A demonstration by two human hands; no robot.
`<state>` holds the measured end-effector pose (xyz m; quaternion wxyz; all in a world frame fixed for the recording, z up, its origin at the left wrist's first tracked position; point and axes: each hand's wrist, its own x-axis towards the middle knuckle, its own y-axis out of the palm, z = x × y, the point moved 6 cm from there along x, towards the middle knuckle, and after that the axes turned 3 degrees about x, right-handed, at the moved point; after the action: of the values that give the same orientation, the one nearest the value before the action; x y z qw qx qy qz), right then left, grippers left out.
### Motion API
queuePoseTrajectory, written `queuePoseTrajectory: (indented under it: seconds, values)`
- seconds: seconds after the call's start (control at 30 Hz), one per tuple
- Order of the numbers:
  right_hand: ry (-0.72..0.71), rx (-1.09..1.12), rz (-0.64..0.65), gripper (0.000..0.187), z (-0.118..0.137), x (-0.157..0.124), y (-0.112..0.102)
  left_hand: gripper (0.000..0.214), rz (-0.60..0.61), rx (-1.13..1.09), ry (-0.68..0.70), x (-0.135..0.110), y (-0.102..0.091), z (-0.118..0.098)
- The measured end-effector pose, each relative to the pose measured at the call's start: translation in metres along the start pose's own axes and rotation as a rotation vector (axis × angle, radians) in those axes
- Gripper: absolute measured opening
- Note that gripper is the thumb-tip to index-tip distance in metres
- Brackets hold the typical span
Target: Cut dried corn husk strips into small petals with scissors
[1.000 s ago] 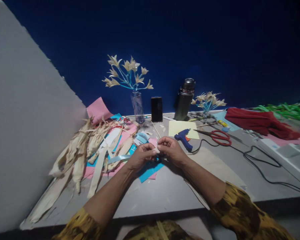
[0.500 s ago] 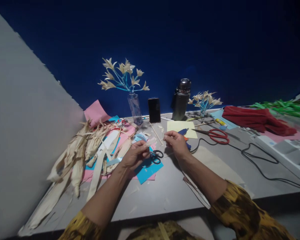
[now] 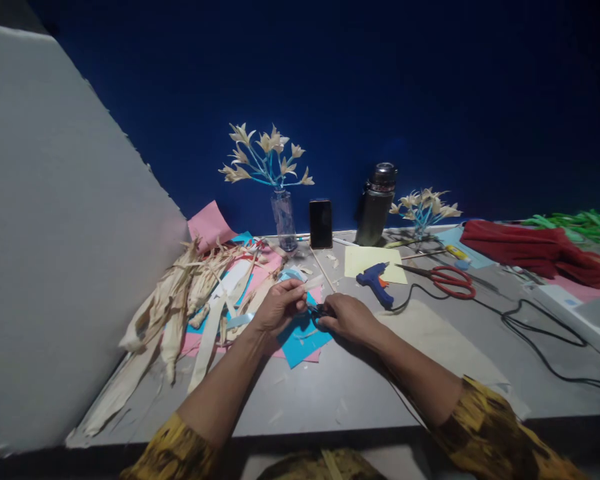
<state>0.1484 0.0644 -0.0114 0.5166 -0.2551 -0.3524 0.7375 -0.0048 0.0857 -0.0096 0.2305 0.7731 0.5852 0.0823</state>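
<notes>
My left hand point(image 3: 279, 308) pinches a thin pale piece of corn husk point(image 3: 314, 283) that sticks out past the fingertips. Close against it on the right, my right hand point(image 3: 349, 319) has its fingers closed on the small black-handled scissors point(image 3: 317, 311). The fingers partly hide the handles, and whether the blades are apart I cannot tell. Beneath both hands lies a sheet of bright blue paper point(image 3: 295, 350) over pink paper. To the left is a heap of dried corn husks point(image 3: 173, 327). A thin stick point(image 3: 322, 267) lies just beyond the hands.
A blue glue gun point(image 3: 374, 283) and red-handled scissors point(image 3: 453, 283) lie to the right, with a black cable point(image 3: 517, 320). At the back stand a glass vase point(image 3: 283, 220) of husk flowers, a phone point(image 3: 321, 224) and a flask point(image 3: 377, 207). A red cloth point(image 3: 530, 247) lies far right.
My right hand has come down and left and taken hold of the black-handled scissors. My left hand still holds the husk piece. The whole view has shifted slightly.
</notes>
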Motion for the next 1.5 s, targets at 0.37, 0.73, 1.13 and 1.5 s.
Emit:
queuePoseTrajectory:
  seconds: [0.37, 0.73, 1.13, 1.5]
  values:
    - [0.063, 0.236, 0.001, 0.007, -0.014, 0.008, 0.001, 0.03, 0.089, -0.041, 0.033, -0.005, 0.009, -0.008]
    - [0.082, 1.246, 0.076, 0.034, -0.009, 0.01, -0.002, 0.025, -0.03, -0.198, 0.01, -0.005, -0.002, -0.013]
    - [-0.074, 0.858, 0.234, 0.048, -0.004, 0.006, 0.006, 0.026, -0.176, -0.282, 0.052, 0.002, -0.015, -0.014]
    - [0.0, 0.818, 0.254, 0.026, 0.0, 0.004, 0.013, 0.028, -0.235, -0.264, 0.114, 0.003, -0.022, -0.016]
